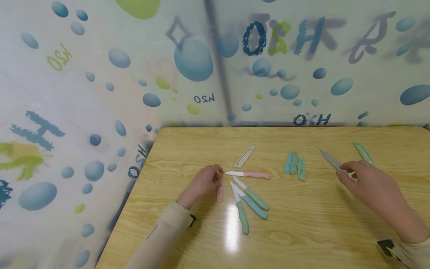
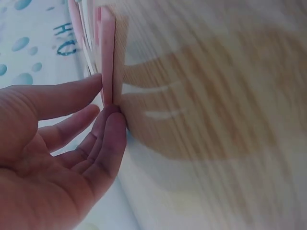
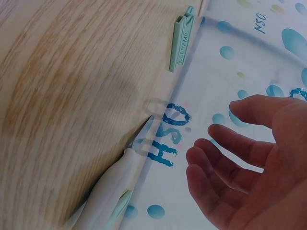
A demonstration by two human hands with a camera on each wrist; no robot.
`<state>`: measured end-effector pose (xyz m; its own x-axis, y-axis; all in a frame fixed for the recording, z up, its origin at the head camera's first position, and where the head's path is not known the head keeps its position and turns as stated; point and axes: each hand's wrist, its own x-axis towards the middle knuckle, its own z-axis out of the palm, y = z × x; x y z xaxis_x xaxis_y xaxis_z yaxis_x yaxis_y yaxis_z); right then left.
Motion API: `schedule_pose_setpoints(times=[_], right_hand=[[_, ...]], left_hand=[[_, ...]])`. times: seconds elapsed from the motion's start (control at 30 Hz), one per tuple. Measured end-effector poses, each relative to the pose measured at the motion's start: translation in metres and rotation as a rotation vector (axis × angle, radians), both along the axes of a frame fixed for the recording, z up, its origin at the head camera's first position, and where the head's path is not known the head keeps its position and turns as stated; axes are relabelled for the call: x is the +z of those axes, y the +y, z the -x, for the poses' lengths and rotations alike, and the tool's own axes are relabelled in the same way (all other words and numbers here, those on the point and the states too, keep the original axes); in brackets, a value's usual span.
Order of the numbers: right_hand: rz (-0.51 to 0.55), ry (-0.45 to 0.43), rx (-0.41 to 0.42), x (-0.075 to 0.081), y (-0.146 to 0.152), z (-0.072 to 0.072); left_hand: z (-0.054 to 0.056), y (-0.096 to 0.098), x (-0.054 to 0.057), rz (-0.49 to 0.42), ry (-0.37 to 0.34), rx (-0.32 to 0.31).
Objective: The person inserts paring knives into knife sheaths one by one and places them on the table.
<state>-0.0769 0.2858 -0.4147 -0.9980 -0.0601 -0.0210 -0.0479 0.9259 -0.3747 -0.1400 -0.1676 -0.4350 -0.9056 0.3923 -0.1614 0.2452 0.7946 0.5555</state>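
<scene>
While the left hand [image 1: 205, 182] pinches the pink sheath [image 1: 220, 192] toward the left edge of the wooden surface [image 1: 309, 231], the right hand [image 1: 374, 186] is released, its loosely bent fingers apart from the white-handled knife [image 3: 108, 184]. This knife lies toward the far right corner. The pink knife [image 1: 256, 175] lies just beside the left hand, its tip directed at the left edge.

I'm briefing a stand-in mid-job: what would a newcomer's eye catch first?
First, the unsheathed pink knife, blue knife and two green knives, clustered between the hands. Next, the white-handled knife near the right hand, and the pink sheath at the left hand's fingertips. Behind the table, the bubble-printed backdrop stands out.
</scene>
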Motion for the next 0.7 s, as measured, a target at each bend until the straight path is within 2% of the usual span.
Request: schedule_pose_setpoints(times=[0.2,0.43,0.7], right_hand=[[0.004,0.014,0.001,-0.0005,-0.0013,-0.0006],[-0.001,0.015,0.013,0.0005,-0.0023,-0.0003],[0.010,-0.003,0.021,0.0011,-0.0036,-0.0004]], left_hand=[[0.0052,-0.0045,0.0012,0.029,0.026,0.047],[0.0060,-0.0081,0.0001,0.071,-0.011,0.099],[0.0032,-0.0056,0.0038,0.115,-0.034,0.075]])
